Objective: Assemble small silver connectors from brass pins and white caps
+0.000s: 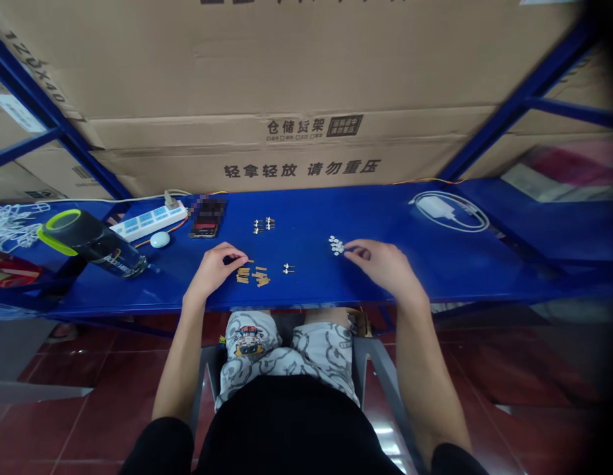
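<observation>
My left hand (216,265) pinches a short brass-coloured pin (251,261) between thumb and forefinger. Just below its fingertips lies a loose pile of similar brass-coloured pins (259,276) on the blue tabletop. My right hand (375,258) is closed in a pinch at the right edge of a cluster of small white round pieces (334,243), its fingertips on one of them. Between the hands lie two pins with white pieces on them (288,268). Several more such joined parts (264,225) lie in a group farther back.
A white power strip (150,221), a phone (208,218), a white oval object (160,239) and a dark bottle (98,244) are at the left. A white charger with cable (442,208) lies back right. Large cardboard boxes (286,72) stand behind the blue tabletop (316,211).
</observation>
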The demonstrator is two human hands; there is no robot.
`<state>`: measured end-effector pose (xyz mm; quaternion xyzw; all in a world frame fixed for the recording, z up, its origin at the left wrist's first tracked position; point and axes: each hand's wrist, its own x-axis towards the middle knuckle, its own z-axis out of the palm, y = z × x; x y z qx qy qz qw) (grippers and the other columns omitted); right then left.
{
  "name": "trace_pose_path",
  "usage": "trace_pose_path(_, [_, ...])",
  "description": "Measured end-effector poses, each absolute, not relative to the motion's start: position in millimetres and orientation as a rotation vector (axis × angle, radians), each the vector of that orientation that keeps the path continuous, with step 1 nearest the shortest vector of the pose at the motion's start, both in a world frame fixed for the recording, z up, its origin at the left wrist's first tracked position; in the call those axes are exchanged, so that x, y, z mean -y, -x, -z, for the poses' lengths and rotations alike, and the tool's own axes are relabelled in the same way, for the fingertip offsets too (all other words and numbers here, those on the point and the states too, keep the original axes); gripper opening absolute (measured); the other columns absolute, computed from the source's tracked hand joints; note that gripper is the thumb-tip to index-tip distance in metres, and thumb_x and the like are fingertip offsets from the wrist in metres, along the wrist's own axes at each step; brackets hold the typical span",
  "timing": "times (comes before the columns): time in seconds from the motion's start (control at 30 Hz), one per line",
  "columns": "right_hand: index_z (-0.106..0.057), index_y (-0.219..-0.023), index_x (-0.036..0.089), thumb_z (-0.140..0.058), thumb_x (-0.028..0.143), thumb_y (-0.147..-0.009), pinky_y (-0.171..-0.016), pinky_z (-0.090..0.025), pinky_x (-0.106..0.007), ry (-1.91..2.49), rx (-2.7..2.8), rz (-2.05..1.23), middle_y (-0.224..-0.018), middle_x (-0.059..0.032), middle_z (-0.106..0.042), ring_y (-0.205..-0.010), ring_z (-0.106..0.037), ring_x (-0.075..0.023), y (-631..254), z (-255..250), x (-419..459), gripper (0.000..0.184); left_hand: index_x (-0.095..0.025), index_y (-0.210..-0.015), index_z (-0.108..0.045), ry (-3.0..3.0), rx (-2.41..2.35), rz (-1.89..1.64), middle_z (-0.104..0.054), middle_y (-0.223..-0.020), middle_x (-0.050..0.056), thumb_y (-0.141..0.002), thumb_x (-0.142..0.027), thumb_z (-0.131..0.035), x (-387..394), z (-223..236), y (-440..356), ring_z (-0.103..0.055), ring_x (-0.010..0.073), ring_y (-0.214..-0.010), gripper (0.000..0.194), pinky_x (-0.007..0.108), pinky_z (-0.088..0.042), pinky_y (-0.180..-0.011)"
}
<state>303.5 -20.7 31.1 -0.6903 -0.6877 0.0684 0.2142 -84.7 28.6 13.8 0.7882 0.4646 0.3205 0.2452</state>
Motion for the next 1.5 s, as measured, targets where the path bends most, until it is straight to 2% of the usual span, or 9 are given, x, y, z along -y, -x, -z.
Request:
trace_pose_path(0.17, [-0.076,-0.103,0.031,-0.065,0.032,-0.090,-0.055,-0.041,-0.029,1.880,1.957,-0.163,-0.084,-0.0002,-0.076,-0.070,-0.069,-0.0197,-293,-24,18,0.017,-0.025,-0.094,-0.079,-2.200,-1.263,-0.925,-0.072,-0.098,0.005,-0.097,-0.046,-0.066,-30,-10,84,-0.068,0.0207,-0.089,0.025,0.033,-0.052,-0.079])
trace_pose_path(0.33, [-0.076,-0.093,0.030,-0.064,0.031,-0.091,-0.057,-0.040,-0.030,1.917,1.958,-0.098,-0.087,-0.0006,-0.076,-0.073,-0.068,-0.0205,-282,-23,18,0.013,-0.024,-0.096,-0.074,-2.220,-1.252,-0.924,-0.075,-0.101,0.004,-0.101,-0.040,-0.060,-24,-17,77,-0.070,0.0216,-0.094,0.022,0.033,-0.053,-0.085])
trace_pose_path(0.5, [-0.072,-0.090,0.029,-0.062,0.031,-0.094,-0.058,-0.040,-0.029,1.828,2.078,-0.184,-0.087,0.0008,-0.074,-0.075,-0.067,-0.0187,-268,-23,19,0.011,-0.022,-0.096,-0.073,-2.047,-1.162,-1.114,-0.077,-0.100,0.002,-0.098,-0.041,-0.066,-11,-26,55,-0.072,0.0197,-0.093,0.020,0.031,-0.056,-0.089])
trace_pose_path(0.73, [-0.070,-0.093,0.028,-0.058,0.032,-0.098,-0.058,-0.041,-0.029,1.682,2.075,-0.170,-0.092,-0.0006,-0.074,-0.072,-0.068,-0.0179,-227,-10,18,0.013,-0.026,-0.112,-0.072,-2.014,-1.034,-1.194,-0.077,-0.101,0.002,-0.097,-0.040,-0.069,5,-13,13,-0.072,0.0176,-0.088,0.021,0.031,-0.058,-0.086])
trace_pose_path(0.93, [-0.071,-0.094,0.026,-0.060,0.035,-0.097,-0.072,-0.053,-0.031,1.406,1.825,-0.495,-0.090,-0.0013,-0.078,-0.078,-0.072,-0.0195,-209,-8,18,0.014,-0.028,-0.119,-0.070,-2.148,-0.983,-1.186,-0.076,-0.104,0.003,-0.100,-0.037,-0.065,6,-7,9,-0.071,0.0183,-0.094,0.022,0.033,-0.058,-0.087])
trace_pose_path(1.03, [-0.073,-0.096,0.025,-0.063,0.039,-0.095,-0.072,-0.055,-0.032,1.282,1.768,-0.576,-0.091,-0.0024,-0.079,-0.075,-0.072,-0.0193,-203,-8,21,0.017,-0.027,-0.118,-0.070,-2.177,-0.965,-1.210,-0.077,-0.102,0.003,-0.099,-0.038,-0.067,6,-9,10,-0.071,0.0189,-0.094,0.022,0.035,-0.058,-0.089])
trace_pose_path(1.17, [-0.077,-0.107,0.026,-0.065,0.037,-0.095,-0.083,-0.057,-0.035,1.103,1.752,-0.670,-0.103,-0.0038,-0.080,-0.090,-0.074,-0.0210,-199,-9,24,0.019,-0.025,-0.116,-0.070,-2.213,-0.895,-1.268,-0.077,-0.102,0.004,-0.098,-0.033,-0.068,9,-12,8,-0.072,0.0191,-0.095,0.020,0.037,-0.058,-0.091])
trace_pose_path(1.27, [-0.078,-0.101,0.026,-0.065,0.036,-0.095,-0.089,-0.057,-0.038,1.045,1.758,-0.700,-0.102,-0.0043,-0.080,-0.093,-0.073,-0.0218,-199,-9,24,0.017,-0.024,-0.113,-0.071,-2.236,-0.893,-1.297,-0.078,-0.104,0.004,-0.099,-0.032,-0.067,11,-13,7,-0.072,0.0196,-0.097,0.017,0.038,-0.058,-0.092])
trace_pose_path(1.5, [-0.079,-0.099,0.025,-0.069,0.041,-0.092,-0.090,-0.060,-0.039,1.080,1.620,-0.770,-0.102,-0.0044,-0.080,-0.095,-0.075,-0.0231,-199,-9,25,0.020,-0.025,-0.108,-0.075,-2.277,-0.972,-1.373,-0.079,-0.106,0.004,-0.099,-0.035,-0.067,11,-9,9,-0.071,0.0203,-0.097,0.015,0.039,-0.059,-0.091])
